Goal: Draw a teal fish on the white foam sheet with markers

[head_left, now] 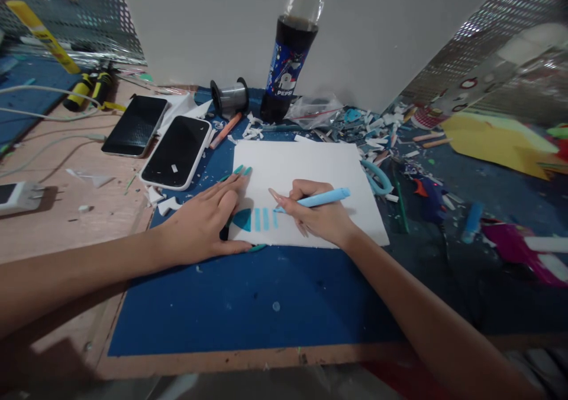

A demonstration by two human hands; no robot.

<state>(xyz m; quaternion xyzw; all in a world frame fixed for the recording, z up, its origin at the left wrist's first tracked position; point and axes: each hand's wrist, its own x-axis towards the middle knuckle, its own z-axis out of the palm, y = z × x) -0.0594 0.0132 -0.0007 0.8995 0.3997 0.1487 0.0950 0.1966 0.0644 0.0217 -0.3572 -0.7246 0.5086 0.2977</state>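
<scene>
A white sheet (pixel 302 163) lies on the blue mat (pixel 248 305). Light blue stripes (pixel 261 219) and a darker teal rounded shape (pixel 242 219) mark its lower left part. My right hand (pixel 317 210) grips a light blue marker (pixel 326 197), its tip at the rightmost stripe. Flat over the sheet's left edge rests my left hand (pixel 213 216), fingers stretched out, nails green. Something dark shows partly beneath the left hand, too hidden to name.
Two phones (pixel 176 151) lie left of the sheet. Behind it stand a Pepsi bottle (pixel 288 63) and a wire spool (pixel 229 97). White and blue scraps (pixel 373 131) litter the back. Light blue scissor handles (pixel 377 178) touch the right edge; a glue gun (pixel 432 199) lies beyond.
</scene>
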